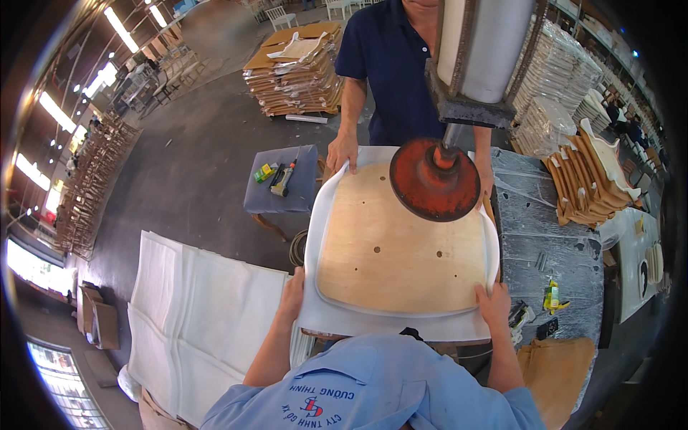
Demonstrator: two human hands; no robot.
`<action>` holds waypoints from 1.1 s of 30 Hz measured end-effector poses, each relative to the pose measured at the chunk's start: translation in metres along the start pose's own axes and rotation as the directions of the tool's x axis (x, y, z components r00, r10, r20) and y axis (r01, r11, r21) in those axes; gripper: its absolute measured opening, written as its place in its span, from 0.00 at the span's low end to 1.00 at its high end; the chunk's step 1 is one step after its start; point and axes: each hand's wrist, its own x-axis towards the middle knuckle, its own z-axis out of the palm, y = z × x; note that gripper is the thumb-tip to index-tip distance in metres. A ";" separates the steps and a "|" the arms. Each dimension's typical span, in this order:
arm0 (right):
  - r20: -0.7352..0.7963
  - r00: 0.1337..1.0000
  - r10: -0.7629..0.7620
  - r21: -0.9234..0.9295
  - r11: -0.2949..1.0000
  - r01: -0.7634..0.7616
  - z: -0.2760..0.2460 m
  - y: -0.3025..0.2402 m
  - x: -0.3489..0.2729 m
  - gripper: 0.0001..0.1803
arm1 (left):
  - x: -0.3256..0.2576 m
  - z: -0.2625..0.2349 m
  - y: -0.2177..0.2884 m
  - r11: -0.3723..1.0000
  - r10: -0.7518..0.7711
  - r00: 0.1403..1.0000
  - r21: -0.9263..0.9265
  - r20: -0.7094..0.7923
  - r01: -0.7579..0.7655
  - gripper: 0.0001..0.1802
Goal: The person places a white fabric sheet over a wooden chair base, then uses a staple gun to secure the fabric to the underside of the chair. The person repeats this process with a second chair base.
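A pale plywood seat panel (373, 222) with several holes lies on a white padded sheet (322, 319), whose edges curl up around its sides. At the sheet's near left edge, my left hand (292, 292) is closed on the white material, its fingers partly hidden. Beside the panel's near right corner, my right hand (493, 302) grips the sheet's edge. A round red-and-black press disc (435, 179) sits over the far right part of the panel. Across from me, a co-worker's hand (342, 150) holds the far left edge, and the other hand (484, 179) is at the right side.
To the left stand a stack of white sheets (201, 308) and a blue padded stool (276, 197) bearing a staple gun (284, 179). On the right, a plastic-covered table (527, 236) holds tools and stacked brown panels (588, 175). The press column (480, 64) hangs overhead.
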 end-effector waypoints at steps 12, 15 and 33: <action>0.093 0.878 0.470 0.489 0.746 -0.452 0.011 0.050 0.014 0.30 | 0.031 -0.012 0.003 0.868 -0.153 0.981 -0.458 0.118 0.190 0.10; 0.169 0.904 0.392 0.689 0.609 -0.393 0.000 0.059 0.014 0.22 | 0.043 -0.011 0.010 0.877 -0.191 0.967 -0.413 0.168 0.245 0.07; 0.517 0.741 0.428 0.473 0.579 -0.664 -0.018 0.042 0.029 0.26 | 0.040 0.032 0.012 0.817 0.255 0.961 0.555 -0.104 -0.157 0.20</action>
